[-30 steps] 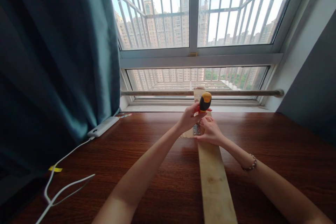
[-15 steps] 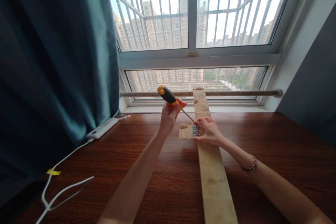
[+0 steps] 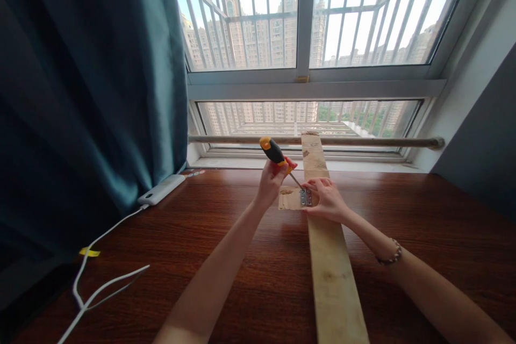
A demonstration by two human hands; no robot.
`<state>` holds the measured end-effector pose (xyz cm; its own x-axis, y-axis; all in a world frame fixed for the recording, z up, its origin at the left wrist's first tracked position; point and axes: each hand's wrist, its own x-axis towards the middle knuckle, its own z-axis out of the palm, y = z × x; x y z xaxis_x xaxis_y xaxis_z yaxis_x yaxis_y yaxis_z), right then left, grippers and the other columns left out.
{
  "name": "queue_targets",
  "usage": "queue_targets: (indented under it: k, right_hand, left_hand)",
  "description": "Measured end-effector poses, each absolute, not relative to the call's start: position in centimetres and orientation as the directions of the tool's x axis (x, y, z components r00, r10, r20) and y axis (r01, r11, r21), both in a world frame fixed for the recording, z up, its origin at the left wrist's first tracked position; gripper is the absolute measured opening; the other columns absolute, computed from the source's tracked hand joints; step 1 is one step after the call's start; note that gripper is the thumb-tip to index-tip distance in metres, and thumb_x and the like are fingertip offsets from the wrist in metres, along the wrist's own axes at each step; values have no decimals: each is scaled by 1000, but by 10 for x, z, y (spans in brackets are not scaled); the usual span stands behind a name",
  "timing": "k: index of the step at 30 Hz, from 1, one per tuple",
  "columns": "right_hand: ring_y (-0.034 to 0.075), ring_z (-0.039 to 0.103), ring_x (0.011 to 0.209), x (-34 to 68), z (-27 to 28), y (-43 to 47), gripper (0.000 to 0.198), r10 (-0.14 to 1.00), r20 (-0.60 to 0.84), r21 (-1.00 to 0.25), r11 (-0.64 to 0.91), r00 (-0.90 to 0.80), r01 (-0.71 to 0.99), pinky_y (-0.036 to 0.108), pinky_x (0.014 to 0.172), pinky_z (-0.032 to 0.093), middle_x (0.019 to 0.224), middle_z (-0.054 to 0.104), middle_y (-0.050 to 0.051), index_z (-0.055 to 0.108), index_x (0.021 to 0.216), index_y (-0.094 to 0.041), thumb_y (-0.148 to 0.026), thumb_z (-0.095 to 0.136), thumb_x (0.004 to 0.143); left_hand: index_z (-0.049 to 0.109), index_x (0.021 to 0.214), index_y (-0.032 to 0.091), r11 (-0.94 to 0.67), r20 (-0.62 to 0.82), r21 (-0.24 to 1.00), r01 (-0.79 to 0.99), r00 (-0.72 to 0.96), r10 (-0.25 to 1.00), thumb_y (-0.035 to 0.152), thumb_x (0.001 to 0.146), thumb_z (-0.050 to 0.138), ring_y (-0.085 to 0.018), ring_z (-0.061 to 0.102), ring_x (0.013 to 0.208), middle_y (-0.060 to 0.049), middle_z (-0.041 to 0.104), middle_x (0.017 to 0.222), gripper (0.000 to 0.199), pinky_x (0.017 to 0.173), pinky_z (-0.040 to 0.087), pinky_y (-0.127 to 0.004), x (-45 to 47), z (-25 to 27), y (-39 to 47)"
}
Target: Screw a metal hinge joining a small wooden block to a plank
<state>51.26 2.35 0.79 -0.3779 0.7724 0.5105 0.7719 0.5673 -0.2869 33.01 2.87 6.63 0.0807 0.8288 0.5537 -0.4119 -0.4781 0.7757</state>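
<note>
My left hand (image 3: 271,181) is closed around a screwdriver (image 3: 273,151) with a black and yellow handle. The screwdriver slants down to the right, its tip at the upper part of a metal hinge (image 3: 306,197). Several screws show in the hinge, which spans a small wooden block (image 3: 289,199) and a long wooden plank (image 3: 334,274). With fingers curved and thumb apart, my right hand (image 3: 327,200) rests on the plank and touches the hinge area at its right side. Whether its fingertips hold a screw is too small to tell.
The brown wooden tabletop (image 3: 242,301) lies under the plank, whose far end reaches a horizontal rail (image 3: 371,142) before the window. At the left are a white power strip (image 3: 163,190), white cables (image 3: 105,286), a yellow tag (image 3: 89,252) and a dark blue curtain (image 3: 100,91).
The view has shifted slightly, so most things sit a little further right. The screwdriver tip has moved from the hinge's upper left edge onto its upper part. Both hands keep their grip.
</note>
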Motion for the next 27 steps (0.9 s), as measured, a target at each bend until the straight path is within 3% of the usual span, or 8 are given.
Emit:
queue_targets:
  k: [27]
  right_hand:
    - [25,49,100,514,7,24,63,756,528,-273,583,-388,765,40,91,30,105,60,4,53,109,-23,-50,71,55]
  left_hand:
    - [54,88,16,-519,592,766,-380,102,799,31,75,62,-16,59,84,-3,60,83,22,87,45,-38,330,60,34]
